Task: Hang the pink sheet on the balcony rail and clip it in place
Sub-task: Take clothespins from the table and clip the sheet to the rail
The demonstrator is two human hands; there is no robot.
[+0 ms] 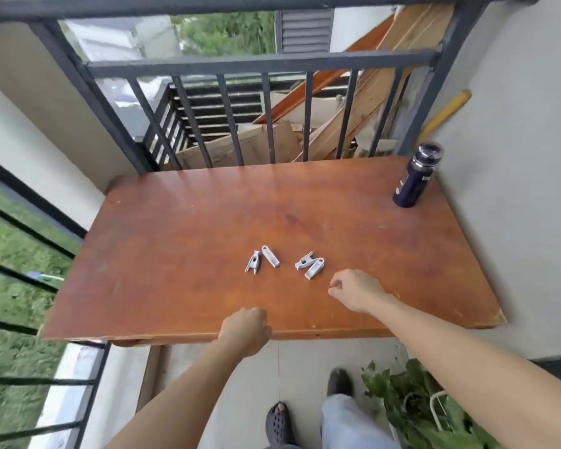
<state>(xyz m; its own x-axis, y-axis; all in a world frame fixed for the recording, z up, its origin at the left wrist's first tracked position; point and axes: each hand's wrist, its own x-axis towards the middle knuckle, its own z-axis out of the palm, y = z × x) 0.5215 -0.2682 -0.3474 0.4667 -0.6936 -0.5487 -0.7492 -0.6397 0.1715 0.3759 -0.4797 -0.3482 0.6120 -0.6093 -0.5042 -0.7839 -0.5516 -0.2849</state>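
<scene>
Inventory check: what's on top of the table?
Four grey clips mid-table, dark bottle at its far right corner, left hand and right hand by the front edge. Whatever lies under the hands is hidden.

Silvery-grey clips (284, 261) on a reddish-brown table (208, 222); dark navy bottle (415, 176); charcoal railing (259, 64).

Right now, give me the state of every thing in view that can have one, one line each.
Four grey clothes clips: lying loose on the brown wooden table, none held.
Dark blue bottle: upright, lid on.
Dark grey metal balcony rail: bare, nothing hung on it.
Left hand: fingers curled, at the table's near edge.
Right hand: fingers curled, empty, beside the clips.
</scene>
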